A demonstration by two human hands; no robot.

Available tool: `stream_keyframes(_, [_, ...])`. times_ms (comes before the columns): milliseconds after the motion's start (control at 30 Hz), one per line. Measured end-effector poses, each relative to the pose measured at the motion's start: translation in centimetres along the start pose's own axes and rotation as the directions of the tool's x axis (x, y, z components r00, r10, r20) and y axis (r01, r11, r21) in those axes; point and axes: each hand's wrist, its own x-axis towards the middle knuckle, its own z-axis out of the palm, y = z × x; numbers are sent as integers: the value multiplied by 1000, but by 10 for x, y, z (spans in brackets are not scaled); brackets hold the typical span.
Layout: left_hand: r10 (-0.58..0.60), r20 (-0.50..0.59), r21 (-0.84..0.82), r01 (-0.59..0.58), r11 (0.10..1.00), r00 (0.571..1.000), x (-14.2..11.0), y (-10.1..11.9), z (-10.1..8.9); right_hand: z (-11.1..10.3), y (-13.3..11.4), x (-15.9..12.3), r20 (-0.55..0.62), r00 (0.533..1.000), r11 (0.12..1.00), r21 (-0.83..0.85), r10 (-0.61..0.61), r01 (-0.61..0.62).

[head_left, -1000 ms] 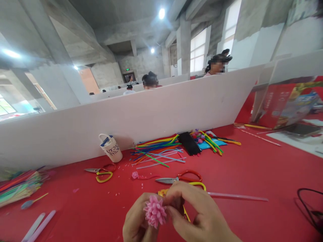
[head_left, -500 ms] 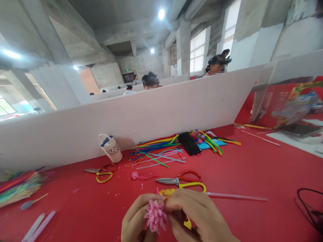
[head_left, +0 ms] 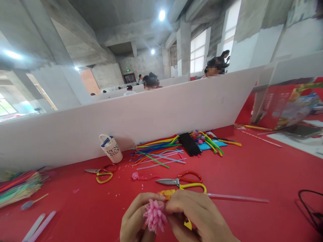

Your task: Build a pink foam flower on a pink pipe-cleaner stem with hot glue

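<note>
A pink many-petalled craft flower (head_left: pixel 155 215) faces me at the bottom middle of the view. My left hand (head_left: pixel 133 215) is closed around its left side and back. My right hand (head_left: pixel 198 213) pinches at the flower's right edge, its fingertips close to the left ones; whatever they grip there is hidden. Just beyond my hands lie scissors (head_left: pixel 174 182) with one red and one yellow handle. Something orange-yellow (head_left: pixel 167 194) shows behind my fingertips. A pale pink straw (head_left: pixel 239 198) extends rightward from behind my right hand.
Another pair of scissors (head_left: pixel 103 174) lies left, near a white cup-shaped holder (head_left: pixel 111 149). Coloured straws (head_left: pixel 156 151) and a black phone (head_left: pixel 189 144) rest by the white partition (head_left: pixel 151 116). A small pink flower on a stem (head_left: pixel 135 175) lies mid-table. A black cable (head_left: pixel 306 205) curls at right.
My hands and the flower have barely moved; the flower is turned very slightly. A small pink tip that showed above my left fingers is out of sight.
</note>
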Motion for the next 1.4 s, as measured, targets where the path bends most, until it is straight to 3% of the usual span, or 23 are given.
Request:
stream_keyframes(100, [-152,-45,-130,145,981,987,2,1,3,-5,-2,4,-40,995,994,59,93,-90])
stream_keyframes(167, [-317,-72,-242,291,925,946,6,1,4,-5,1,9,13,985,982,78,173,-173])
stream_keyframes(200, [-422,-77,-300,383,874,903,8,0,4,-3,3,11,59,975,973,73,214,-218])
stream_keyframes(300, [-695,-21,-424,623,658,719,13,-6,4,11,14,15,150,931,934,82,333,-347])
stream_keyframes(367, [-759,37,-467,683,562,650,16,-11,3,23,22,16,157,914,903,161,374,-398])
stream_keyframes(533, [-785,72,-463,718,520,615,18,-18,2,39,31,12,124,910,893,178,397,-414])
stream_keyframes(1000, [-782,152,-495,731,469,604,15,-14,-1,31,23,10,161,930,936,77,329,-344])
stream_keyframes(1133, [-779,103,-498,710,498,618,15,-13,0,33,25,10,155,929,929,107,335,-353])
stream_keyframes(1200, [-756,58,-472,685,555,652,15,-11,0,34,26,11,144,929,923,136,342,-361])
stream_keyframes(1333, [-607,-4,-365,564,741,794,15,-5,2,33,25,14,156,925,906,202,346,-373])
stream_keyframes(1400, [-541,3,-316,514,797,841,15,-2,3,32,24,16,188,916,886,246,355,-394])
